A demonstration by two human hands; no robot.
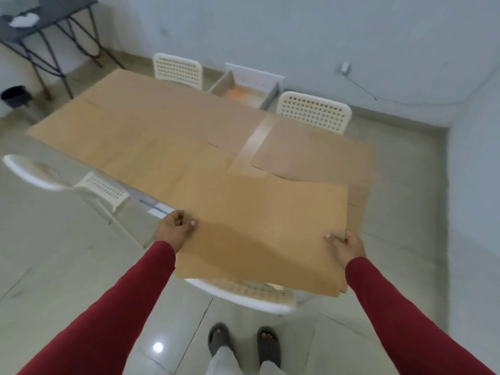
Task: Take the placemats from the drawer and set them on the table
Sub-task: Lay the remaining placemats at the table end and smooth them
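A brown cardboard-coloured placemat (259, 234) hangs flat between my hands above the near edge of the table. My left hand (174, 228) pinches its left edge and my right hand (345, 246) pinches its right edge. The table (151, 205) is almost wholly covered by other brown placemats (151, 125), with a taped seam toward the right. At the far side, by the wall, a white drawer (270, 92) stands open on the floor with something orange lying in it.
White perforated chairs ring the table: two at the far side (178, 70) (315, 110), one at the left (102, 188), one right under the held placemat (243, 295). A dark folding table (54, 20) stands far left, a black bin (15, 96) beside it.
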